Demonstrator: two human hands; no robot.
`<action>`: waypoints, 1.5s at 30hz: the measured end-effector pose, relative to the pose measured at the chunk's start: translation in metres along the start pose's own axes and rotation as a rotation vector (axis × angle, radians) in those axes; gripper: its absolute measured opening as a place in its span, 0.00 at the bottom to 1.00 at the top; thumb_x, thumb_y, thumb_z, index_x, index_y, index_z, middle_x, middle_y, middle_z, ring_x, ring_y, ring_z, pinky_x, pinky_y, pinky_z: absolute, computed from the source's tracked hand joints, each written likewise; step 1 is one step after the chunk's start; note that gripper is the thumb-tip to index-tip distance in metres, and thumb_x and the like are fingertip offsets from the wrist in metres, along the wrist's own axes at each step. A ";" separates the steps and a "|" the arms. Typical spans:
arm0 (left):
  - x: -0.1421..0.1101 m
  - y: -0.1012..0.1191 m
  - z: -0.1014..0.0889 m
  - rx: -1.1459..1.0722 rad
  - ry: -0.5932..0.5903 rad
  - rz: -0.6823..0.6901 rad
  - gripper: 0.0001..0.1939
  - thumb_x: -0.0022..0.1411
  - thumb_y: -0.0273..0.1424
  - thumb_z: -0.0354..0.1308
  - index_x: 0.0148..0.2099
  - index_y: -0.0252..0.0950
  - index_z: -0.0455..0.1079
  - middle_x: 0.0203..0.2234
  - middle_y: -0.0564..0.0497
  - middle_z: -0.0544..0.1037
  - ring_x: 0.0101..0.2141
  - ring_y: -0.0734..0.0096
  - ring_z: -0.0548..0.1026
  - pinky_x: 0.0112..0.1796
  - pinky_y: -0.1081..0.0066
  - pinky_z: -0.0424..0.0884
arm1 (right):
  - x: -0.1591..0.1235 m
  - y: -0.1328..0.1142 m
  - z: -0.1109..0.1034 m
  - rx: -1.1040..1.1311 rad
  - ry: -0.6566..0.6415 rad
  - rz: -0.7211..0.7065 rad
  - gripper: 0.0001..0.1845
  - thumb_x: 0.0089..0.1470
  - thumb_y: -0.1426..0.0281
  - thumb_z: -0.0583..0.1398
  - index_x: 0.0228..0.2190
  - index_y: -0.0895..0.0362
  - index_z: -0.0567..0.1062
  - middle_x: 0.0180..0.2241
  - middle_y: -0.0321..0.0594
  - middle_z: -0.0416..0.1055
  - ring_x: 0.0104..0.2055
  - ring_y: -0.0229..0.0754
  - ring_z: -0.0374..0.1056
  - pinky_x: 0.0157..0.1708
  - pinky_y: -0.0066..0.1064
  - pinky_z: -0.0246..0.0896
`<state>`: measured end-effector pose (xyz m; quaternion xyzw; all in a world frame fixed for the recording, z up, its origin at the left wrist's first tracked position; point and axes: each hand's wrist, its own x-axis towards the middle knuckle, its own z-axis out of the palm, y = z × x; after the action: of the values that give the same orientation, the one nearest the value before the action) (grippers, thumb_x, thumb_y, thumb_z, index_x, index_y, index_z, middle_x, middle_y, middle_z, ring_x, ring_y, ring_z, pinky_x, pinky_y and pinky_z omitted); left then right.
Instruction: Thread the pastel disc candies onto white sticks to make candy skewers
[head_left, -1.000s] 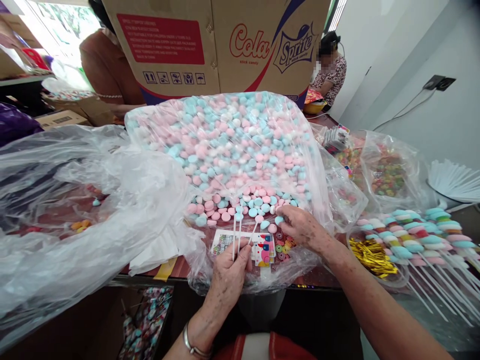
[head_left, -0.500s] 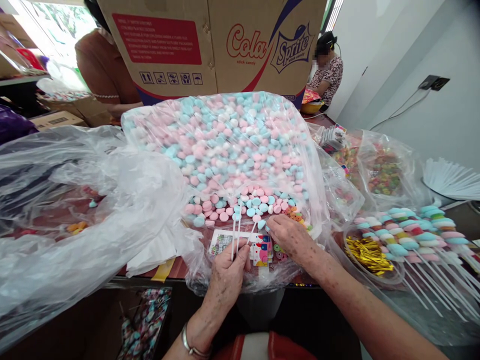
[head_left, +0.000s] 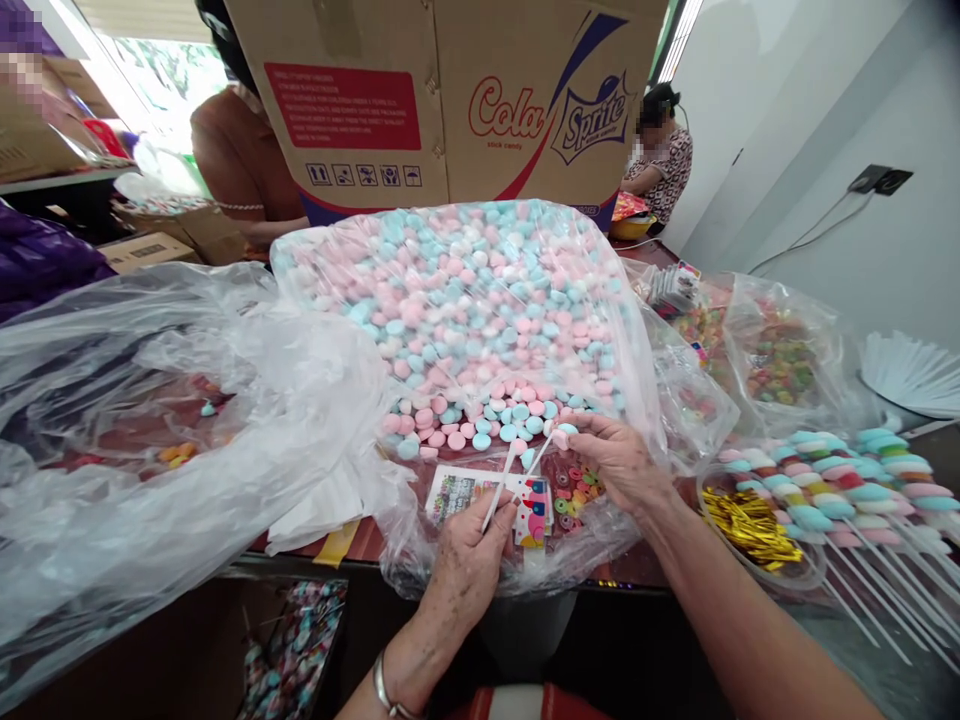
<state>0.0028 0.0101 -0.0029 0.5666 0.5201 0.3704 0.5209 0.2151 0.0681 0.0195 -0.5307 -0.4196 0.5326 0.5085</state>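
My left hand (head_left: 466, 555) is closed around several thin white sticks (head_left: 498, 492) that fan upward. One stick slants right, towards my right hand (head_left: 621, 468). My right hand pinches blue and pink marshmallow candies (head_left: 561, 437) at that stick's tip; whether the stick pierces them I cannot tell. Loose pink and blue candies (head_left: 456, 438) spill from the mouth of a large clear bag (head_left: 450, 300) just beyond. Below the hands lie printed cards (head_left: 531, 515), partly covered by my left fingers. Colourful ring gummies (head_left: 576, 492) sit beside the cards, under my right hand.
A cardboard carton (head_left: 360, 40) stands behind the bag. Crumpled plastic (head_left: 300, 360) covers the left side. At right are a tub of gold ties (head_left: 750, 525), candy skewers (head_left: 817, 490), white sticks (head_left: 911, 375) and gummy bags (head_left: 787, 350). Two people sit beyond.
My right hand has lifted from the candy pile and moved right, now pinching candies at a stick's tip. The sticks in my left hand have tilted right. The view has shifted slightly.
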 end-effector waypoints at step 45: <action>0.005 0.010 0.006 0.040 0.063 0.017 0.14 0.62 0.39 0.52 0.30 0.36 0.71 0.14 0.58 0.65 0.19 0.72 0.61 0.24 0.72 0.58 | -0.026 0.001 0.026 -0.597 -0.066 -0.471 0.20 0.60 0.69 0.56 0.52 0.50 0.77 0.52 0.39 0.75 0.55 0.47 0.71 0.59 0.42 0.63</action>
<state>0.0118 0.0143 0.0051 0.5693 0.5385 0.3822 0.4898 0.1874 0.0445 0.0244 -0.5271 -0.6830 0.2723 0.4260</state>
